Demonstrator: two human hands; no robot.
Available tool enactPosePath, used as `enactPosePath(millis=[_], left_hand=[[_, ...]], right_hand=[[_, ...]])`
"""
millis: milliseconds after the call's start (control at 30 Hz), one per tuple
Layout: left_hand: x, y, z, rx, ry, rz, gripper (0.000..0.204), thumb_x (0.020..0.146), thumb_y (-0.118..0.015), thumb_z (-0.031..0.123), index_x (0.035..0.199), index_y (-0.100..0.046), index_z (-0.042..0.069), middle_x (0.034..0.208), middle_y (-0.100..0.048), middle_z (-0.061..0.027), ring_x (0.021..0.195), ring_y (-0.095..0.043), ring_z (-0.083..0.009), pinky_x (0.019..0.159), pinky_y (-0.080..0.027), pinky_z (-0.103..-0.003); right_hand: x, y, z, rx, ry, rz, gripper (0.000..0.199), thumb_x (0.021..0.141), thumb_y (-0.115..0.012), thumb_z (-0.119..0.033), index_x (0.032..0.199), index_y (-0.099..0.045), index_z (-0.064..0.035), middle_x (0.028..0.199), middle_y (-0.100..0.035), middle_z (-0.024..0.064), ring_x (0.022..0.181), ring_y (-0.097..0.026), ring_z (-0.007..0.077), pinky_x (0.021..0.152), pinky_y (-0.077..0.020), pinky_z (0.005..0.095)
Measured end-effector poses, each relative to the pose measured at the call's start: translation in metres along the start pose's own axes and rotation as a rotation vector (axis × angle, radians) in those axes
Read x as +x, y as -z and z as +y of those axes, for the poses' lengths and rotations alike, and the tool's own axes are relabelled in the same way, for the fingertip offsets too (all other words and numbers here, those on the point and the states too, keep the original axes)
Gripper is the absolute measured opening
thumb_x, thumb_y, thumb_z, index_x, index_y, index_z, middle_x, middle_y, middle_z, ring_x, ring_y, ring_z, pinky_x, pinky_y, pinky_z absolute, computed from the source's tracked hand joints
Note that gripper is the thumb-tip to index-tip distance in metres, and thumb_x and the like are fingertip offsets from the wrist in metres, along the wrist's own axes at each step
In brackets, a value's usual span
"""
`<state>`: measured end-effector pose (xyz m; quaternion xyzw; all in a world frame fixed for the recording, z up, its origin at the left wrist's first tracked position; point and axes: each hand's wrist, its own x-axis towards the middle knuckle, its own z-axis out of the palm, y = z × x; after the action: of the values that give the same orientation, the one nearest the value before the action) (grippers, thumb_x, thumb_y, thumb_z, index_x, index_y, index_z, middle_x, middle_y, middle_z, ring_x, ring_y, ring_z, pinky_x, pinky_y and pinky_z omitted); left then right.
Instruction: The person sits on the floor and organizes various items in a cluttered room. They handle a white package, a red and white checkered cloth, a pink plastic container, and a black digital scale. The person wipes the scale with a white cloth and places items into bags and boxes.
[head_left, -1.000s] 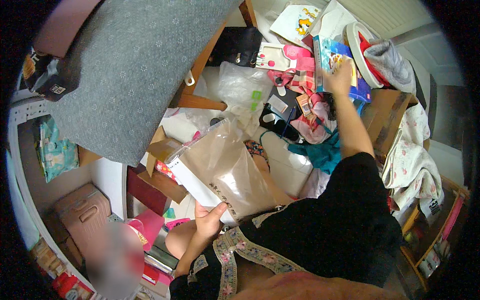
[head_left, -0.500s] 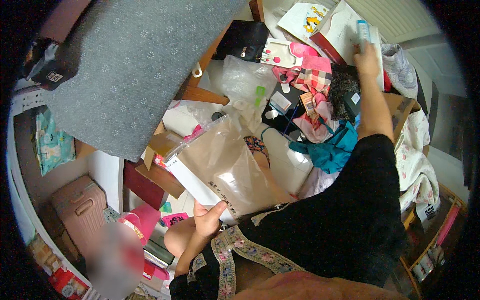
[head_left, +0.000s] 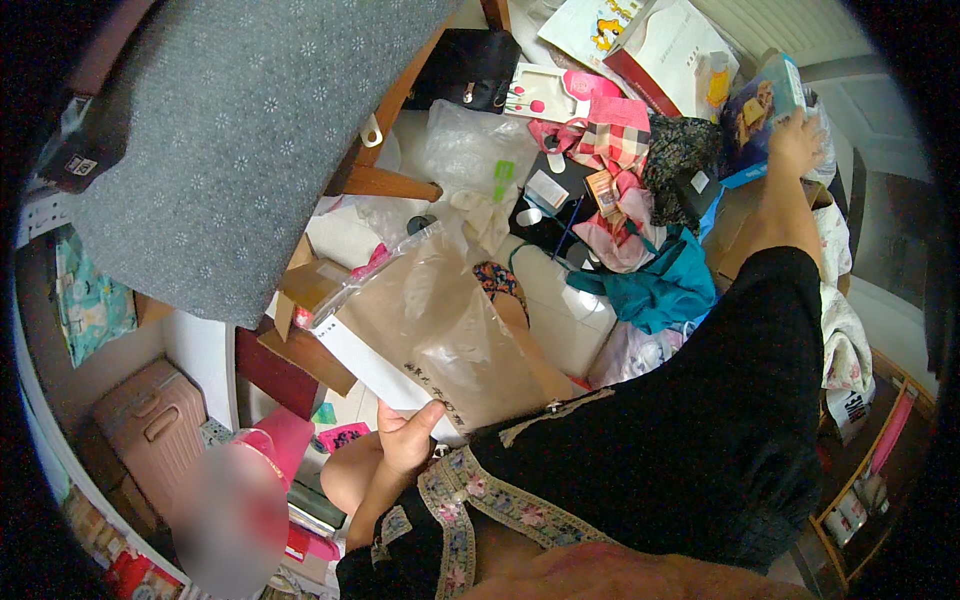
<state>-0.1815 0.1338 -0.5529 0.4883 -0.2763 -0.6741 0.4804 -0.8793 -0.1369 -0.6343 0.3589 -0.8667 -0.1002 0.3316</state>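
Note:
In my left hand (head_left: 408,438) is the lower edge of a flat clear plastic bag (head_left: 455,345) with a brown sheet inside and a white strip along one side. My thumb lies on top of the strip. The bag slants over my lap. At the far right my right hand (head_left: 797,148) reaches out with its fingers on the edge of a blue box (head_left: 758,120) that has a food picture on its face. The box tilts beside a white carton (head_left: 672,60) with a red side. My fingertips are partly hard to make out.
Teal cloth (head_left: 662,285), a checked pink cloth (head_left: 615,135) and a clear plastic bundle (head_left: 475,150) clutter the floor. A grey patterned covering (head_left: 260,140) overhangs at left, with a wooden leg (head_left: 385,182) beneath. A pink suitcase (head_left: 155,430) stands lower left. Cardboard (head_left: 735,225) lies right.
My right hand has moved right and a little nearer. The blue box, seen edge-on before, now shows its pictured face. My left hand still holds the plastic bag in nearly the same place.

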Motion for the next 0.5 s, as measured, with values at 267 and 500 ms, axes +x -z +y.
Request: enactPosePath(millis=[267, 500], left_hand=[[0.001, -0.008, 0.007, 0.03, 0.033, 0.027, 0.059, 0.082, -0.073, 0.001, 0.134, -0.045, 0.002, 0.12, -0.063, -0.0107, 0.106, -0.063, -0.022, 0.094, -0.05, -0.037], [-0.002, -0.003, 0.004, 0.054, 0.011, 0.024, 0.06, 0.083, -0.072, 0.0, 0.136, -0.044, 0.001, 0.123, -0.062, -0.0113, 0.107, -0.063, -0.0222, 0.095, -0.049, -0.038]], right_hand=[[-0.025, 0.05, -0.086, 0.049, 0.457, -0.082, 0.036, 0.095, -0.046, -0.018, 0.128, -0.06, -0.0224, 0.152, -0.042, 0.001, 0.143, -0.034, 0.0235, 0.115, -0.0229, 0.0589], [-0.041, 0.039, -0.114, 0.088, 0.478, -0.1, 0.032, 0.095, -0.047, -0.017, 0.121, -0.064, -0.0211, 0.15, -0.044, -0.0031, 0.144, -0.032, 0.0204, 0.116, -0.0208, 0.0591]])
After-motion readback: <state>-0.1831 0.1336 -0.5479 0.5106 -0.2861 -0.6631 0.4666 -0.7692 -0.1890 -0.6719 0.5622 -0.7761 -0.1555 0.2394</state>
